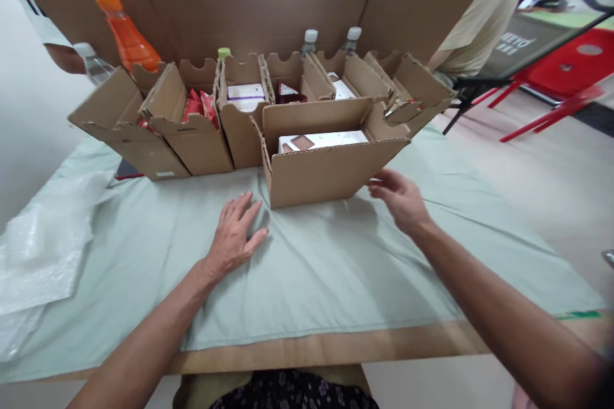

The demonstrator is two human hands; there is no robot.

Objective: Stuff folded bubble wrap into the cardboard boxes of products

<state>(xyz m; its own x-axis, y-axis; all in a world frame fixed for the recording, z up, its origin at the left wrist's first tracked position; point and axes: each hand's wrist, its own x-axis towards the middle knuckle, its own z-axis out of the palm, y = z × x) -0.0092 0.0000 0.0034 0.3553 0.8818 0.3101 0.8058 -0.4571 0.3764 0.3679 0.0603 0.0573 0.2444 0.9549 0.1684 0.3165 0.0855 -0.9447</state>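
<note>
Front box (pixel 326 172) | right grip (pixel 400 201) beside right end | left grip (pixel 235 233) near left corner

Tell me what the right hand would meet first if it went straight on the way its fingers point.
The right hand would most likely meet the right end of the front cardboard box. The fingertips look very close to it; whether they already touch is unclear.

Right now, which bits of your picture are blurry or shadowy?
In the head view, the red chair at the right looks smeared; in that same view, a soft shadow spreads over the pale green cloth, below the front box and beside the right hand.
</note>
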